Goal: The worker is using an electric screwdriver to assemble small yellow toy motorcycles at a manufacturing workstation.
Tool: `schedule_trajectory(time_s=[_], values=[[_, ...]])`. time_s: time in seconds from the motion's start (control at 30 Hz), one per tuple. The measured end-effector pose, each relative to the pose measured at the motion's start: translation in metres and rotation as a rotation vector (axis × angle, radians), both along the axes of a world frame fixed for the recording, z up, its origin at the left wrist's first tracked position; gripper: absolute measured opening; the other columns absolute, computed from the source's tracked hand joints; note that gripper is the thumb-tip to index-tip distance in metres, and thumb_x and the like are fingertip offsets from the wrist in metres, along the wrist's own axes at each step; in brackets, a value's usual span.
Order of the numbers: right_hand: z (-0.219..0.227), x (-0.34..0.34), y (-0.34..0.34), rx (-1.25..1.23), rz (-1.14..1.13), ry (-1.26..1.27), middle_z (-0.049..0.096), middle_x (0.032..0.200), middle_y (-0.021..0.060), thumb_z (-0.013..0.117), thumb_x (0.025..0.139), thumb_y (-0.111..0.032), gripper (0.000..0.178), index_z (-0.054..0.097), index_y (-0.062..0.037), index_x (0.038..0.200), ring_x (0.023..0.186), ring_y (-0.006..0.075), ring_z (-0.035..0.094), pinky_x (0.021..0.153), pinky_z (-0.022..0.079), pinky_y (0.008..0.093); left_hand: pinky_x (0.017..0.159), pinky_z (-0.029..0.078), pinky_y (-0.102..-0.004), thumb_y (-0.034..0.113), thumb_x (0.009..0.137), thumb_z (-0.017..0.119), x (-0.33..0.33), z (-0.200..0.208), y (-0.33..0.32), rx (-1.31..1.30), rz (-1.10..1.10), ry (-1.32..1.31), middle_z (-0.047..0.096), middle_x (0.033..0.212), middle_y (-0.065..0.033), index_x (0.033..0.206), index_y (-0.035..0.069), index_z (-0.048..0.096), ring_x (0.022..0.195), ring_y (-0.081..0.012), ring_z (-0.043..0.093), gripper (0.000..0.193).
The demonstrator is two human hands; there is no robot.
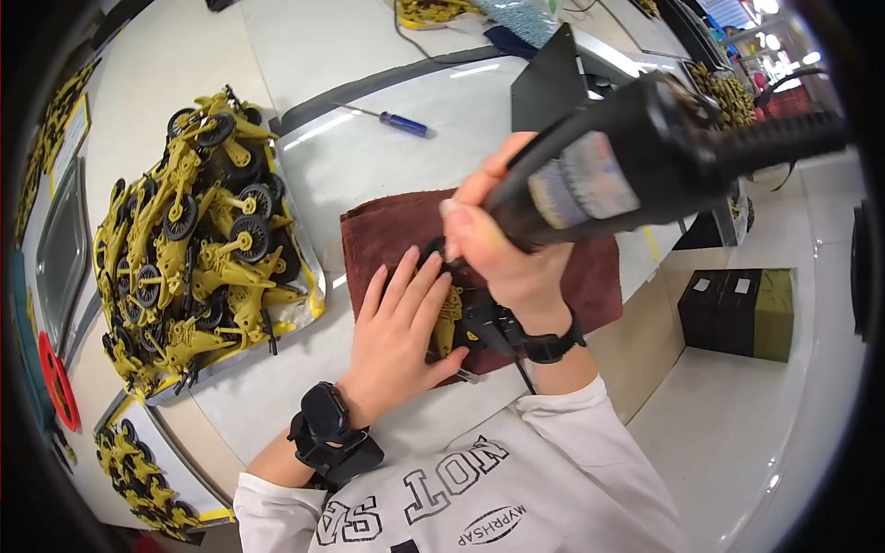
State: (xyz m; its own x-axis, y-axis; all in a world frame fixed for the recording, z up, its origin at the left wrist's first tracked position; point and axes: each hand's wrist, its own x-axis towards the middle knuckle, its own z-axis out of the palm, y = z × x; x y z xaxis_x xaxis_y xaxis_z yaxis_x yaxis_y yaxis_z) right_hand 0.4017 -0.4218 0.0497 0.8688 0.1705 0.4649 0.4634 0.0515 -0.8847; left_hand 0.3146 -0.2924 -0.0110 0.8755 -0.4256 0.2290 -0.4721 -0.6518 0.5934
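Observation:
My right hand (512, 253) is wrapped round a thick black power screwdriver (576, 180), which tilts with its cabled rear end up to the right. Its tip is hidden behind that hand. Between my hands lies a yellow and black toy motorcycle (447, 318), partly covered, on a dark red cloth mat (369, 226). My left hand (401, 327) holds it on the mat, thumb at the near end and fingers reaching toward the far end.
To the left, a tray (318, 300) is heaped with yellow toy motorcycles (189, 240). A blue-handled screwdriver (403, 123) lies beyond the mat. More yellow pieces (138, 470) fill a lower-left tray. A black upright panel (550, 88) stands behind; a dark box (735, 313) sits at right.

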Motion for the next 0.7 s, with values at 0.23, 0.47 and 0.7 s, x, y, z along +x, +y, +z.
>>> schedule_trajectory(time_s=[0.23,0.47,0.7], values=[[0.073,-0.016,-0.043,0.335,-0.125,-0.249,0.050,0.060,0.0039,0.059,0.085,-0.019,0.043,0.038,-0.0026,0.119,0.047,0.0140,0.046,0.054,0.041,0.0314,0.104,0.027,-0.0492,0.034,0.064,0.074,-0.002,0.003,0.000,0.009,0.010,-0.024,0.040,0.137,-0.0163,0.124,0.002,0.047,0.129,-0.0367,0.033,0.073],[0.074,0.030,-0.097,0.217,-0.533,-0.245,0.051,0.056,0.0040,0.064,0.081,-0.011,0.022,0.051,0.0004,0.093,0.041,0.0112,0.048,0.043,0.041,0.0234,0.105,0.024,-0.0501,0.038,0.061,0.078,-0.004,0.016,0.004,0.009,-0.009,0.047,0.038,0.138,-0.0162,0.131,0.001,0.039,0.130,-0.0373,0.031,0.087],[0.042,-0.010,-0.096,0.291,-0.408,-0.056,0.049,0.058,0.0044,0.060,0.080,-0.006,0.030,0.045,0.0031,0.104,0.043,0.0119,0.047,0.043,0.039,0.0253,0.108,0.019,-0.0493,0.034,0.059,0.080,0.003,0.015,0.016,0.004,-0.096,0.163,0.035,0.141,-0.0154,0.137,0.001,0.026,0.132,-0.0373,0.028,0.101]])
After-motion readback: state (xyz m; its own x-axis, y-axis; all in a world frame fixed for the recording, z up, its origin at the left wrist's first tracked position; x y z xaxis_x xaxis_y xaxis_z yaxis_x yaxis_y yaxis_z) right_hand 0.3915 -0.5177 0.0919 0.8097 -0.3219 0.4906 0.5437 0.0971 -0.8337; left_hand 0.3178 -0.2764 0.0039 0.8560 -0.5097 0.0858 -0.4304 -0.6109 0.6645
